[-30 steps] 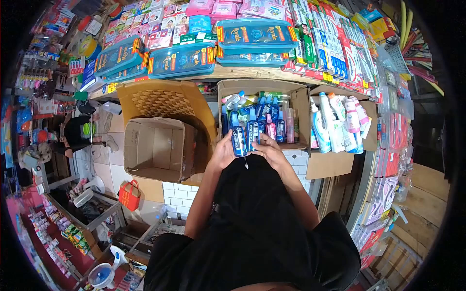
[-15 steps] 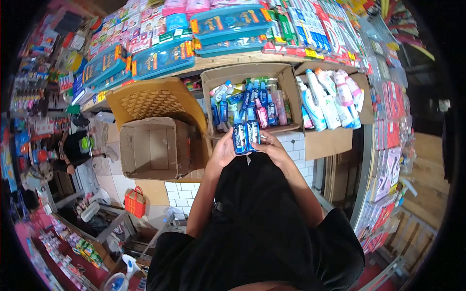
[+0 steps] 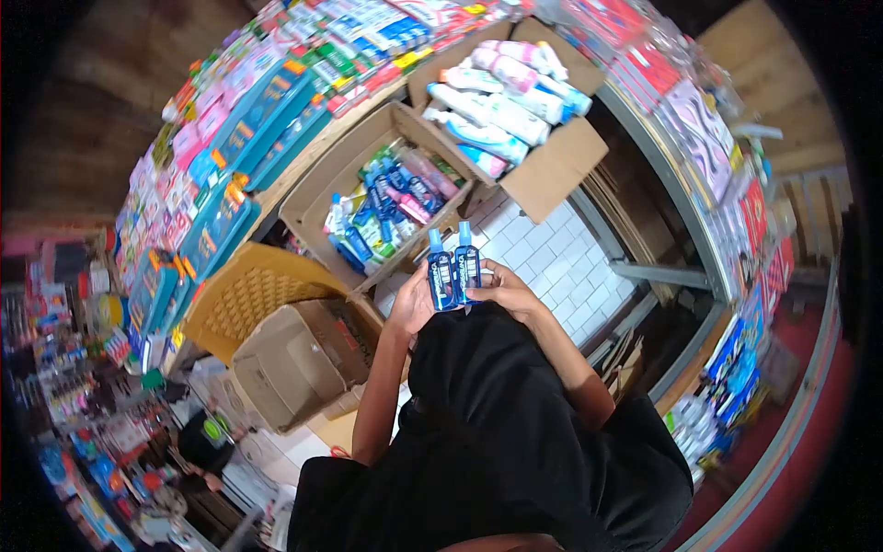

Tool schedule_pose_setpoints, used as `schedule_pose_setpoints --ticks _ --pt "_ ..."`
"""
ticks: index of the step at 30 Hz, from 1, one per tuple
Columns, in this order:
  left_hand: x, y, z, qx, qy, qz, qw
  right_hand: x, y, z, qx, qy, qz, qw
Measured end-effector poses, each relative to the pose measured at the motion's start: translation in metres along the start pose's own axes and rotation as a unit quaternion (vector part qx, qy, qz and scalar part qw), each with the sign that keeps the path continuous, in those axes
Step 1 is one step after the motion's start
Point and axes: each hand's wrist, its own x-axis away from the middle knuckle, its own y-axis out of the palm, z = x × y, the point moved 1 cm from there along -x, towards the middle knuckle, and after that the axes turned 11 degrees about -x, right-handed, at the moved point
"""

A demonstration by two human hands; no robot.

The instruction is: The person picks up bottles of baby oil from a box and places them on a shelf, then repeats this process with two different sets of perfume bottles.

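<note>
Two blue spray bottles stand side by side between my hands, light blue caps up. My left hand (image 3: 415, 302) grips the left blue bottle (image 3: 441, 276) by its outer side. Around the right blue bottle (image 3: 467, 262) are the fingers of my right hand (image 3: 504, 290), with the thumb across its lower front. Just beyond the hands, an open cardboard box (image 3: 308, 204) holds blue bottles, a pink bottle (image 3: 407, 204) and other small bottles. A second box (image 3: 555, 177) behind it to the right is filled with white and pink bottles (image 3: 515, 112).
An empty-looking cardboard box (image 3: 276, 368) sits at the left beside a yellow woven basket (image 3: 241, 299). Teal containers (image 3: 262, 115) and packaged goods line the shelf behind. A metal frame (image 3: 662, 276) stands at the right. Part of a person (image 3: 207, 442) shows at the lower left.
The view has turned to the right, so the boxes and shelf appear rotated and shifted. Both hands still hold the two blue bottles, whose caps now show clearly above the hands.
</note>
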Motion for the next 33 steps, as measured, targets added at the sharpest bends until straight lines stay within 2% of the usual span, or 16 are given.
schedule_pose_setpoints --ticks 7,11,17,23,33 --pt "0.020 0.053 -0.056 -0.040 -0.064 -0.024 0.997 0.087 -0.022 0.036 -0.057 -0.059 0.038 0.996" --pt "0.028 0.053 -0.115 -0.066 -0.077 -0.034 0.994 0.146 -0.035 0.075 -0.080 -0.084 0.074 0.991" --pt "0.063 0.078 -0.176 -0.116 -0.188 -0.073 0.973 0.228 -0.047 0.156 -0.145 -0.143 0.115 0.972" --pt "0.096 0.109 -0.217 -0.156 -0.257 -0.122 0.946 0.303 -0.023 0.210 -0.194 -0.209 0.194 0.939" --pt "0.142 0.133 -0.264 -0.255 -0.376 -0.261 0.852 0.379 0.039 0.301 -0.253 -0.333 0.325 0.848"
